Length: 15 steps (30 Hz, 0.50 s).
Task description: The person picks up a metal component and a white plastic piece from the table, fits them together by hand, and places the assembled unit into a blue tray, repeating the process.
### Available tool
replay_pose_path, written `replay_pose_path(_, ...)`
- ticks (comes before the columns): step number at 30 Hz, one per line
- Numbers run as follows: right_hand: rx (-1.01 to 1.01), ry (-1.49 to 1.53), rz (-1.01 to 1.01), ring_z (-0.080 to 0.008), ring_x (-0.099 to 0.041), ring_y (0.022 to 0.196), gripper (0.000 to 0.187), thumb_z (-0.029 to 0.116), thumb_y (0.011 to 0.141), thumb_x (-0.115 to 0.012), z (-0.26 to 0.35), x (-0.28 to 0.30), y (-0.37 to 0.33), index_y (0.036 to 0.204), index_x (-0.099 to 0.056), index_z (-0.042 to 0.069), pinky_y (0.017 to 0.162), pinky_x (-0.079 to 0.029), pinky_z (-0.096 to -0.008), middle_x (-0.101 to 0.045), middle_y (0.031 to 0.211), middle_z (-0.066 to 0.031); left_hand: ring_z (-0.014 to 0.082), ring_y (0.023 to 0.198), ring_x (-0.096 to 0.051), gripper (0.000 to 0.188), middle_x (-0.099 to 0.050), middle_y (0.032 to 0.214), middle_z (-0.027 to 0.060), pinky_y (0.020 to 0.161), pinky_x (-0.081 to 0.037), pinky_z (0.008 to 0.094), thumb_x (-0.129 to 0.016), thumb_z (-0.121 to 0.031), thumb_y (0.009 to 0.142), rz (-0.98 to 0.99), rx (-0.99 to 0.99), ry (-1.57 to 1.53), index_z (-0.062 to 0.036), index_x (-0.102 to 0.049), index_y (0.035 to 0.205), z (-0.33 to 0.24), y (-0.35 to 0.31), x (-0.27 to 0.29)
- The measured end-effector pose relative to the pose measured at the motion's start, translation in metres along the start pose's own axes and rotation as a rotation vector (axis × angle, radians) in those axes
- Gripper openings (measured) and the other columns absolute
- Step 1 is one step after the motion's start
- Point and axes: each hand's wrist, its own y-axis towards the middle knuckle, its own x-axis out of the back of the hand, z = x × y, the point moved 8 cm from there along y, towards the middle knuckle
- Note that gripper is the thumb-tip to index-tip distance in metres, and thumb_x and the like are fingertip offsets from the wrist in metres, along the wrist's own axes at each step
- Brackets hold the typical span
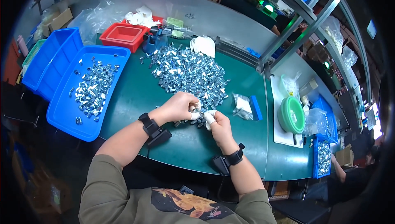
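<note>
Head view: left hand (180, 105) and right hand (219, 124) pinch small metal parts (200, 111).

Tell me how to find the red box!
Start at the green table and the big pile of shiny metal bits in its middle. Look past the pile, left, to the far edge. The red box sits beside blue trays; it's the only red one.
</note>
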Motion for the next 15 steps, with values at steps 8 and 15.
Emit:
replay_pose_path(8,-0.011,0.137,-0.014,-0.0018,-0.04,0.052,0.012,0.013,0.082,-0.054,0.001,0.003,0.0,0.087,-0.058,0.002,0.046,-0.031,-0.0174,-0.049,0.062,0.0042,0.0192,0.052,-0.049,0.018,-0.05,0.061,0.0076,0.049,-0.039,0.03,-0.065,-0.014,0.069,-0.014,-0.171,0.132,-0.0023,-0.058,0.081,-0.012,0.0,0.002)
replay_pose_path(15,0.146,-0.052,-0.075,-0.0025,-0.042,0.054,0.015,0.012,0.082,-0.054,0.008,0.008,0.002,0.091,-0.057,0.0,0.047,-0.033,-0.0173,-0.051,0.063,0.0036,0.0157,0.054,-0.052,0.015,-0.051,0.066,0.0085,0.047,-0.04,0.0286,-0.06,-0.012,0.075,-0.051,-0.151,0.084,-0.0027,-0.057,0.087,-0.011,0.001,0.001)
